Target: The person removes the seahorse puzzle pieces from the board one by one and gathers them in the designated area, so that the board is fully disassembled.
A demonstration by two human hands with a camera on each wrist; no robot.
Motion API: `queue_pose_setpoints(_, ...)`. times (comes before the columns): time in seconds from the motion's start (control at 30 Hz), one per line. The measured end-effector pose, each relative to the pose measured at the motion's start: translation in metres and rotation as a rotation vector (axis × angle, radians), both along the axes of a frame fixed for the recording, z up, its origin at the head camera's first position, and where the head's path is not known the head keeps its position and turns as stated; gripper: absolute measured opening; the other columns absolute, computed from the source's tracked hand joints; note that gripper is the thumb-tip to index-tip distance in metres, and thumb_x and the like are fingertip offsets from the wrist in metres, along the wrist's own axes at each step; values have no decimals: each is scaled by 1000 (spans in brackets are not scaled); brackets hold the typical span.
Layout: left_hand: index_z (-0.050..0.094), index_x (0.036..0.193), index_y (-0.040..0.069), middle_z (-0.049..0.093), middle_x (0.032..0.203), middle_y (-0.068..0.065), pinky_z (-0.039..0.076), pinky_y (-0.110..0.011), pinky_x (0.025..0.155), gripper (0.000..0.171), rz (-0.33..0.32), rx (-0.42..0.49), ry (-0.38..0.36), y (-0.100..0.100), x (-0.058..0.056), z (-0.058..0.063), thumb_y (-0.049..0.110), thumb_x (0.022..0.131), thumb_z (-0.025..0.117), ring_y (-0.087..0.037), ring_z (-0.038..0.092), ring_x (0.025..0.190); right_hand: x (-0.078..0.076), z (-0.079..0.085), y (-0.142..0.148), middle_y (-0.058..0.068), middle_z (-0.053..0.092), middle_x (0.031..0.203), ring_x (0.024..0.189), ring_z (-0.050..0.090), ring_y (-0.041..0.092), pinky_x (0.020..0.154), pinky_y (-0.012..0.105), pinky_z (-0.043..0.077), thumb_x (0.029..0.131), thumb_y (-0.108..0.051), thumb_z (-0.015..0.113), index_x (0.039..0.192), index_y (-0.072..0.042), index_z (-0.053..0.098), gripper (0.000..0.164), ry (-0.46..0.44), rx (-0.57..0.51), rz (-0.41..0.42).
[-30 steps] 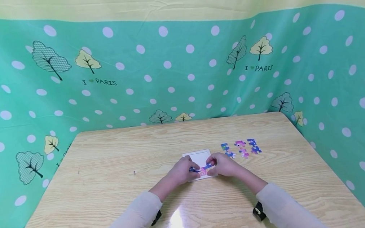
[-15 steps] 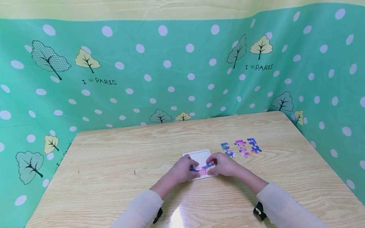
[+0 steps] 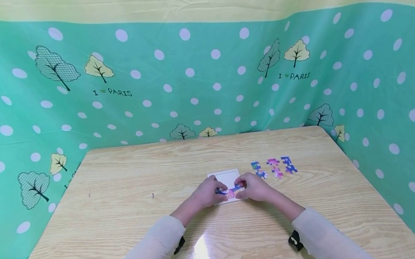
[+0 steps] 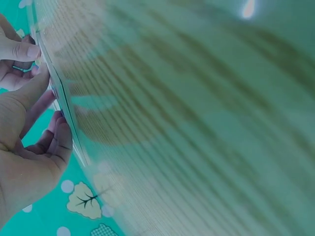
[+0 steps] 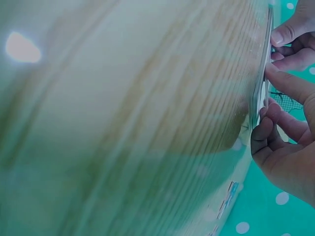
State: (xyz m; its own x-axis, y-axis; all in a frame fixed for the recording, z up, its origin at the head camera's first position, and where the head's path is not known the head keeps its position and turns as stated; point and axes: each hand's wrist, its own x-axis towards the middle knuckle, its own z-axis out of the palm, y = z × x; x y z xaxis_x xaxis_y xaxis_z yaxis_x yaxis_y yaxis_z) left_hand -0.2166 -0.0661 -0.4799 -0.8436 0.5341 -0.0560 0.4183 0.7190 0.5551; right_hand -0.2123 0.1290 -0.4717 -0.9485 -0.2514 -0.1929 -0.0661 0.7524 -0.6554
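A white puzzle tray (image 3: 223, 172) lies on the table, its upper part bare. Along its near side is a row of joined jigsaw pieces (image 3: 231, 194), pink and blue. My left hand (image 3: 209, 193) holds the left end of this row between thumb and curled fingers. At the right end my right hand (image 3: 255, 187) pinches a blue-and-red piece. Both wrist views show the tray only edge-on; fingers of the left hand (image 4: 34, 137) and the right hand (image 5: 290, 137) rest at its edge. The fingertips hide parts of the pieces they hold.
Right of the tray lie several loose jigsaw pieces in three columns: a left pair (image 3: 259, 170), a pink middle pair (image 3: 274, 169) and a blue right pair (image 3: 289, 165). A tiny dark scrap (image 3: 152, 195) sits on the wooden table (image 3: 141, 172). A dotted curtain (image 3: 203, 76) stands behind.
Both hands stay at the same spots on the row of jigsaw pieces, with only very slight finger shifts. The loose pieces have not moved.
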Motion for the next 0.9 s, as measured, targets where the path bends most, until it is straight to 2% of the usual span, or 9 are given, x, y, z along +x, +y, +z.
queue_pose_setpoints(0.9,71,106,10,51,86,-5,37,-22,65,33,-25,-39,34,2,1,4,25,77,75,-11,42,74,3,-5,0,3,53,88,80,47,15,72,28,42,71,-13,79,105,-6,66,37,82,28,3)
